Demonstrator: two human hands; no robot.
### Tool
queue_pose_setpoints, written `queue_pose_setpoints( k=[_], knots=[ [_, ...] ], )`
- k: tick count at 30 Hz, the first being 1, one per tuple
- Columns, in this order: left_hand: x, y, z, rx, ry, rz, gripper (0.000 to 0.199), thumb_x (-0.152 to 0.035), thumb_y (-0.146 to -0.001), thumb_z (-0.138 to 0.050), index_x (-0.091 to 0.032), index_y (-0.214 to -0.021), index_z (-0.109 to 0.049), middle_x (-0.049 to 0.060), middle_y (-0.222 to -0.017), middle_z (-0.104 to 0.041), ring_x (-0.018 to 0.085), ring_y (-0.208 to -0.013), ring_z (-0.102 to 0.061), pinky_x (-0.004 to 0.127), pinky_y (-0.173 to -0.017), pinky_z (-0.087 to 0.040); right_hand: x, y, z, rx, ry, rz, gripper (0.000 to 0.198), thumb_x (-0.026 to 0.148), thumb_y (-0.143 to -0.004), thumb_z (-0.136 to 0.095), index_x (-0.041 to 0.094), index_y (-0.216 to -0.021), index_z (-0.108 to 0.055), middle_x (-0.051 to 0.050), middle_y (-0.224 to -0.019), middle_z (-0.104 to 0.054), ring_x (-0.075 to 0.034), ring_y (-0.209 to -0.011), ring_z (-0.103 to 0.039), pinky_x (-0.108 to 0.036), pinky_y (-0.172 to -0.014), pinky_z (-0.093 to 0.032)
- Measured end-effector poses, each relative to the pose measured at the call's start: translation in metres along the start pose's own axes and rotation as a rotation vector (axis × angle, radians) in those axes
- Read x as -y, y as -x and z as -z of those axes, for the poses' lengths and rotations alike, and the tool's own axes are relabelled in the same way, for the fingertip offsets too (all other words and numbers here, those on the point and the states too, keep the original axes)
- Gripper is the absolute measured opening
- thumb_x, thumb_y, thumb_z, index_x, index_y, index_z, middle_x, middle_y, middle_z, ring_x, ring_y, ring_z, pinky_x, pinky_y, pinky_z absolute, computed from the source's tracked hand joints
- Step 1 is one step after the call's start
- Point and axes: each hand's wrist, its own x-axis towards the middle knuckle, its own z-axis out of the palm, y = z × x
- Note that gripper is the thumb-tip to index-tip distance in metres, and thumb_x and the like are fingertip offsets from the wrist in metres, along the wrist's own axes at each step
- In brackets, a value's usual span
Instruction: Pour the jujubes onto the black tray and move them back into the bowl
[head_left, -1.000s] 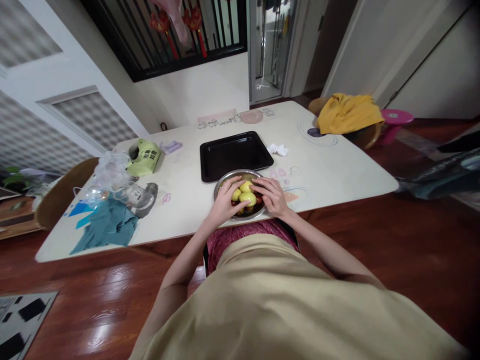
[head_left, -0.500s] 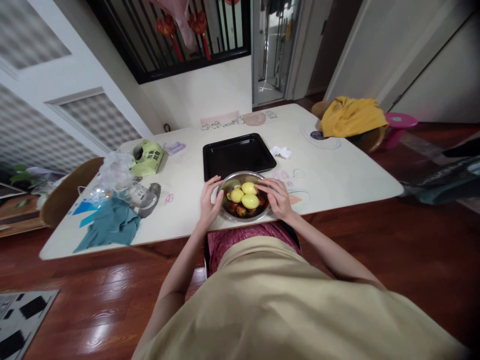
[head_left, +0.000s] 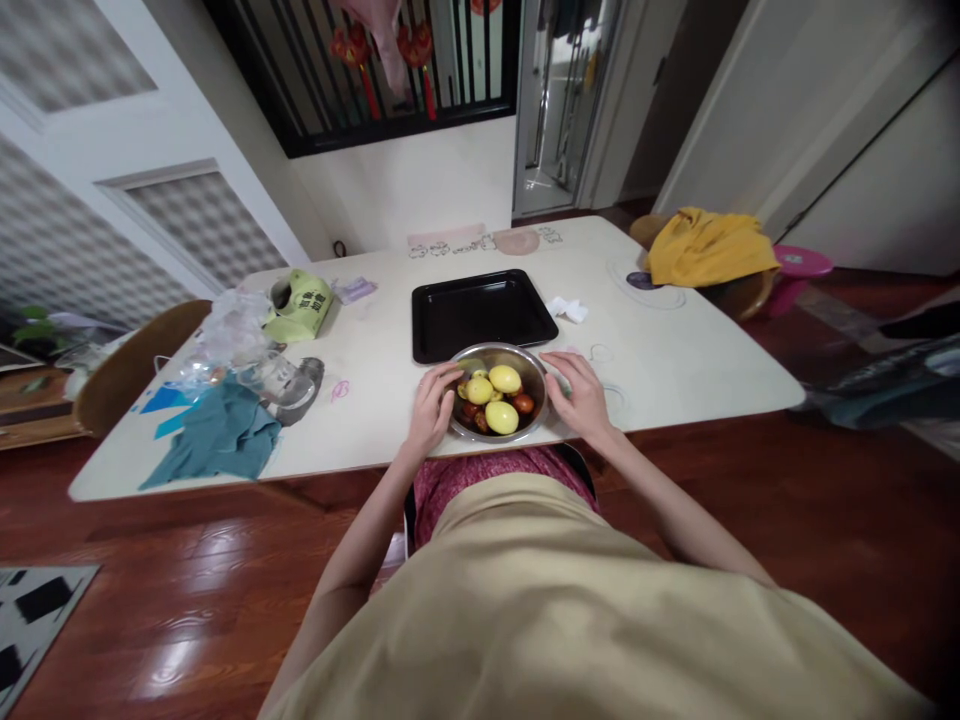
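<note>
A: Left hand (head_left: pixel 431 405), right hand (head_left: pixel 589 400)?
B: Fingers parted, loosely curved, at opposite sides of round, shiny metal bowl (head_left: pixel 492 357).
A: Inside?
B: Smooth yellow ovals (head_left: pixel 502 418), glossy reddish-brown rounds (head_left: pixel 523 403).
A: Beneath?
B: Flat white surface (head_left: pixel 675 360).

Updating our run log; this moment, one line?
left hand: at bowl, left; right hand: at bowl, right; inside: yellow items, red items; tray: beyond
</note>
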Motion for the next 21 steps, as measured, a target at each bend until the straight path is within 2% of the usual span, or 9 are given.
queue_pose_setpoints(
  k=[10,18,21],
  knots=[
    [-0.0006,-0.0006,0.0004,0.02,-0.024,0.044,0.046,-0.043,-0.116,-0.033,-0.02,-0.138,-0.067,0.016,-0.141,-0.066,0.027,-0.137,-0.061,0.051,-0.118,-0.049,0.0025,0.0014,-0.0012,0.081,-0.011,-0.038,0.035,0.033,-0.106,-0.052,0.024,-0.132,-0.073,-0.012,-0.121,-0.077,-0.031,-0.11,-0.073,-0.048,-0.094,-0.063],
    [-0.0016,-0.0014,0.0006,0.02,-0.002,0.031,0.045,-0.041,-0.116,-0.034,-0.02,-0.138,-0.067,0.016,-0.142,-0.066,0.027,-0.136,-0.061,0.05,-0.118,-0.049,-0.0032,0.0032,-0.0008,0.102,0.046,-0.063,0.034,0.031,-0.103,-0.056,0.022,-0.132,-0.071,-0.011,-0.117,-0.079,-0.029,-0.097,-0.075,-0.044,-0.083,-0.063],
    [-0.0012,-0.0003,-0.0003,0.019,-0.006,0.039,0.045,-0.04,-0.116,-0.034,-0.02,-0.137,-0.067,0.016,-0.142,-0.066,0.027,-0.136,-0.061,0.051,-0.118,-0.049,-0.0008,0.0018,0.0002,0.09,0.031,-0.047,0.032,0.031,-0.103,-0.056,0.021,-0.13,-0.071,-0.011,-0.115,-0.078,-0.029,-0.099,-0.073,-0.046,-0.087,-0.062]
  ],
)
